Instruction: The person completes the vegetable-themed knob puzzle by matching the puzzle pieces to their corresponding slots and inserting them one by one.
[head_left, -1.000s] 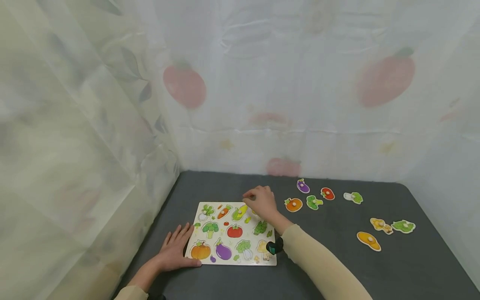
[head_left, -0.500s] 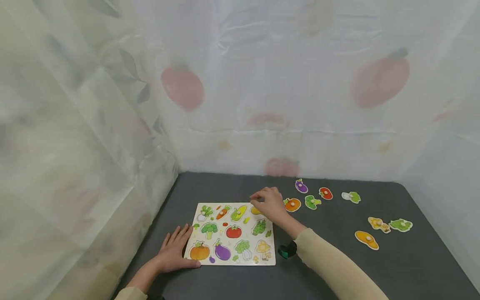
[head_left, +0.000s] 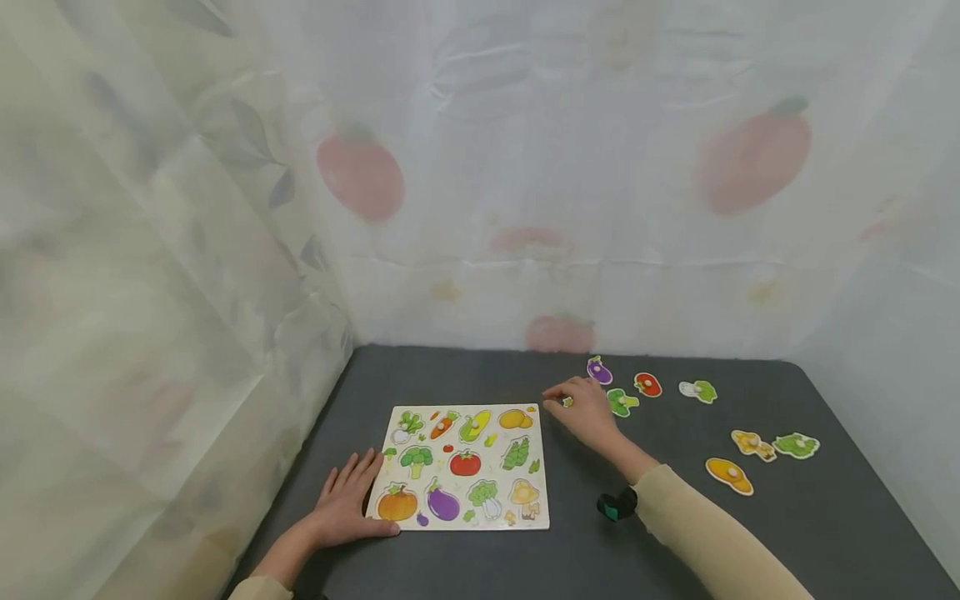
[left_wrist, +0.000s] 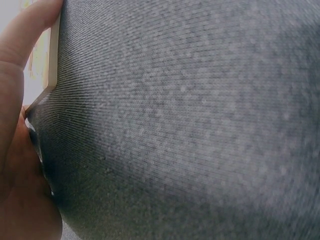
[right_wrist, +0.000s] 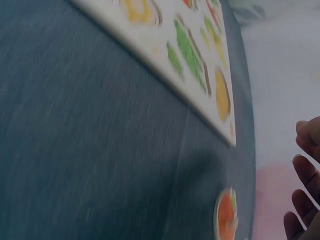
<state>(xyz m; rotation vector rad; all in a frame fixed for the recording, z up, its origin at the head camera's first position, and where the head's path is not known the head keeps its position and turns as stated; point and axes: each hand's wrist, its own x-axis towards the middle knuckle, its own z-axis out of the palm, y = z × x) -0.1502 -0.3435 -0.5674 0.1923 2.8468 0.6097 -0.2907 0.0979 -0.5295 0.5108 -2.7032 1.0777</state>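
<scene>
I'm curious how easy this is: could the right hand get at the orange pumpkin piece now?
Probably yes: the right hand looks unoccupied and close to the pumpkin piece, with nothing visible blocking it.

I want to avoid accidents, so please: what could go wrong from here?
The right hand might nudge the broccoli piece, which lies close beside it. If the left hand, touching the board, shifts, the board could slide. The pumpkin piece is mostly hidden from the head view, so a grasp might miss.
</scene>
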